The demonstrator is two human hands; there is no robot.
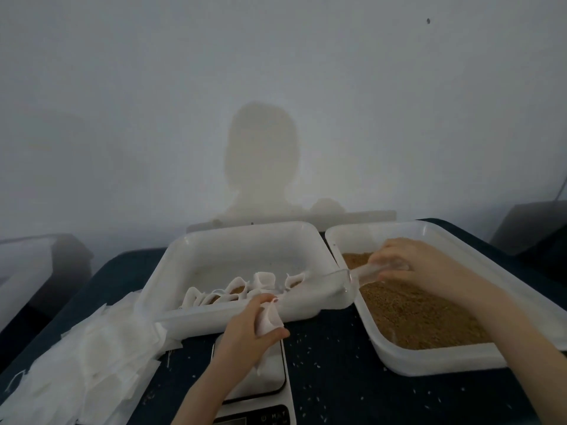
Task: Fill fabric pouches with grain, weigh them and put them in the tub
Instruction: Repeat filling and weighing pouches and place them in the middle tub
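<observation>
My left hand (250, 328) grips a white fabric pouch (270, 317), mouth up, above the scale (267, 375) near the front edge. My right hand (408, 263) holds a clear plastic scoop (352, 279) over the right-hand tub (429, 360), which is filled with brown grain (414, 317). The scoop's mouth points left, toward the pouch and the middle tub. The white middle tub (233, 240) holds several filled pouches (239, 289) along its near wall.
A heap of flat white pouches (76, 357) lies on the dark table at the left. Loose grains speckle the tabletop (331, 372) around the scale. A pale wall rises just behind the tubs. Dark shapes stand at the far left and far right.
</observation>
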